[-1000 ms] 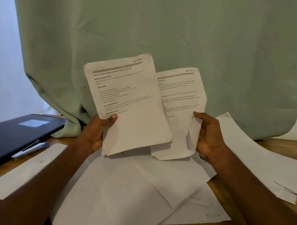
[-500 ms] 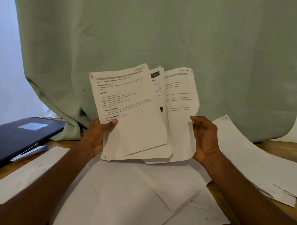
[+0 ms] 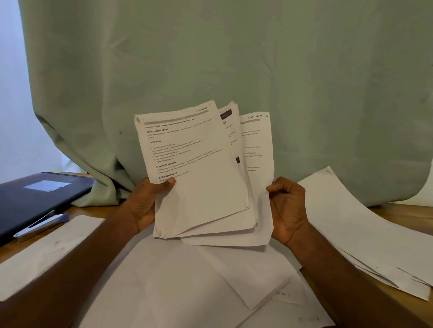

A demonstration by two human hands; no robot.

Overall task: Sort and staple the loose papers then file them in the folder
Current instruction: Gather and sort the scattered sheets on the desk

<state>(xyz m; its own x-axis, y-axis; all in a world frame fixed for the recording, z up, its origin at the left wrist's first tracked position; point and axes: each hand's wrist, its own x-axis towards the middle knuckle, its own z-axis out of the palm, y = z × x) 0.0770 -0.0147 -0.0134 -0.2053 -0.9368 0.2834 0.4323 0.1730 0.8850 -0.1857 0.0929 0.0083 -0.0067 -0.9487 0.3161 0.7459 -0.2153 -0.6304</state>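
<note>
The left hand (image 3: 140, 204) pinches the fanned printed sheets (image 3: 198, 179) at their left edge; the right hand (image 3: 288, 207) pinches the rear sheet's right edge, above loose papers (image 3: 191, 289).

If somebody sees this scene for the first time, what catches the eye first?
The fanned sheaf of white printed pages, held upright at centre by the left hand and right hand. Then the loose white sheets overlapping on the brown wooden table, and the dark folder at far left.
</note>
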